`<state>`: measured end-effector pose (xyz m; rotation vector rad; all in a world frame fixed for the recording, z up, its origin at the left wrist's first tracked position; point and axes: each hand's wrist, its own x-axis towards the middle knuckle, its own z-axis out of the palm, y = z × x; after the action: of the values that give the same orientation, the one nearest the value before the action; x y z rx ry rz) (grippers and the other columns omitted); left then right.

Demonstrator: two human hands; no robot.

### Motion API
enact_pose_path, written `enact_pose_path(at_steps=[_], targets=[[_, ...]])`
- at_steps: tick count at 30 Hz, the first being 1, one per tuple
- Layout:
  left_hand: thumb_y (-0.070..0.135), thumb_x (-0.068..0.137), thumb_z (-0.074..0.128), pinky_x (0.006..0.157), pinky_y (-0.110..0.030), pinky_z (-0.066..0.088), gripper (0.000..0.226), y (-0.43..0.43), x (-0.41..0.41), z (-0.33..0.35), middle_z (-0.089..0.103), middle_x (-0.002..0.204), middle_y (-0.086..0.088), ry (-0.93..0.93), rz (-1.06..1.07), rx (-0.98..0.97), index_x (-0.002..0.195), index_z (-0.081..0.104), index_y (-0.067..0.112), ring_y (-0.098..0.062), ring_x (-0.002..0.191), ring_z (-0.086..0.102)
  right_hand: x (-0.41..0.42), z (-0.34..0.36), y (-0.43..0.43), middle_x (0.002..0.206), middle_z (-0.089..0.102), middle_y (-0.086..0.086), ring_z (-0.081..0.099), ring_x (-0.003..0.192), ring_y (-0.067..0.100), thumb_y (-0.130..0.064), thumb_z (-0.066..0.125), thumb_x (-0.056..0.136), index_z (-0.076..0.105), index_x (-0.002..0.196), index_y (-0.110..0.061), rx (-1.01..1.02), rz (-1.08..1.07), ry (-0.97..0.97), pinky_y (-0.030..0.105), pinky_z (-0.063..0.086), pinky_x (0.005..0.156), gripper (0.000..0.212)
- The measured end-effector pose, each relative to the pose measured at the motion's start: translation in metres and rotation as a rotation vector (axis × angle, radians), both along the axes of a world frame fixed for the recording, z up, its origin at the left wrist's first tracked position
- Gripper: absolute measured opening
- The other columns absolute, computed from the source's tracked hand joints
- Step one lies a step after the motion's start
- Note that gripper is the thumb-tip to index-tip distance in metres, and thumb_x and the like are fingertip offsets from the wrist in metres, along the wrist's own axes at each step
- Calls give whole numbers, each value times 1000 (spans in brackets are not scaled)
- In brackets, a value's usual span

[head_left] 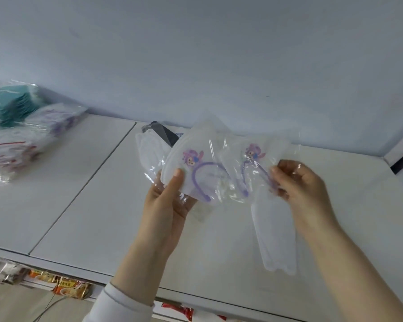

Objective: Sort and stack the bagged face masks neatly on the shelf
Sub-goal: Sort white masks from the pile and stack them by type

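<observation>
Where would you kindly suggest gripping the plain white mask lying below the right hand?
Pinch the white mask by its near end, from the front of the shelf: it lies flat, pointing toward you, far end under the right hand.

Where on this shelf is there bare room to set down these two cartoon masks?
Bare shelf lies between the pile of bagged masks and the panel seam, and from the seam to the left hand. Crowded: behind the cartoon masks, a white mask and dark grey object; under the right hand, another white mask.
</observation>
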<state>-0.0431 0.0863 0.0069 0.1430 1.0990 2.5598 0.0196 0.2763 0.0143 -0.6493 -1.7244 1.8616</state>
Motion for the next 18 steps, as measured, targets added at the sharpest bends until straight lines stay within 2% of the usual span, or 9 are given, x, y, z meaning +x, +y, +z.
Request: enact_pose_path(at_steps=[3,5,7,9,12,15,18], targets=[[14,84,55,61,-26,55,31,-4,-2,1,73,88,0,52,-33,-40,114,56,7,-12,77,70,1,13,13,58,63,-17,54,52,-4,-6,67,82,63,77,-22,310,85,-45,10,45,54,18],[14,85,60,64,-30,56,23,0,3,-3,71,87,-5,91,-72,-88,107,56,7,-17,73,69,-4,16,5,67,65,-17,56,59,-8,-8,71,79,63,75,-27,469,90,-48,5,43,59,21],[14,86,61,65,-33,57,19,4,10,-9,70,79,-10,127,-113,-119,102,55,6,-22,65,67,-9,15,-5,84,65,-14,58,72,-9,-10,74,76,62,77,-28,490,62,-27,4,43,66,21],[14,85,56,65,-32,57,17,5,15,-14,71,77,-9,151,-169,-101,100,54,7,-22,65,67,-12,11,-10,88,65,-11,60,78,-5,-9,75,75,63,79,-25,383,92,-11,7,46,70,21],[16,83,57,68,-32,56,28,-1,16,-21,71,89,-10,179,-257,-108,107,52,3,-23,71,68,-12,8,-8,81,63,-10,59,65,-9,-4,74,74,61,77,-22,287,188,-46,6,46,64,23],[33,74,78,77,-34,55,58,-20,7,-28,68,100,-11,246,-370,-171,112,51,0,-25,86,67,-8,9,-6,76,61,-14,57,62,-10,-4,75,74,58,73,-25,425,186,-67,6,44,64,27],[46,63,83,74,-24,52,54,-39,-4,-22,70,89,-3,372,-379,-369,101,61,15,-14,81,65,-3,15,-15,74,60,-15,57,68,-6,-6,76,73,55,71,-27,675,185,8,4,40,66,30]])
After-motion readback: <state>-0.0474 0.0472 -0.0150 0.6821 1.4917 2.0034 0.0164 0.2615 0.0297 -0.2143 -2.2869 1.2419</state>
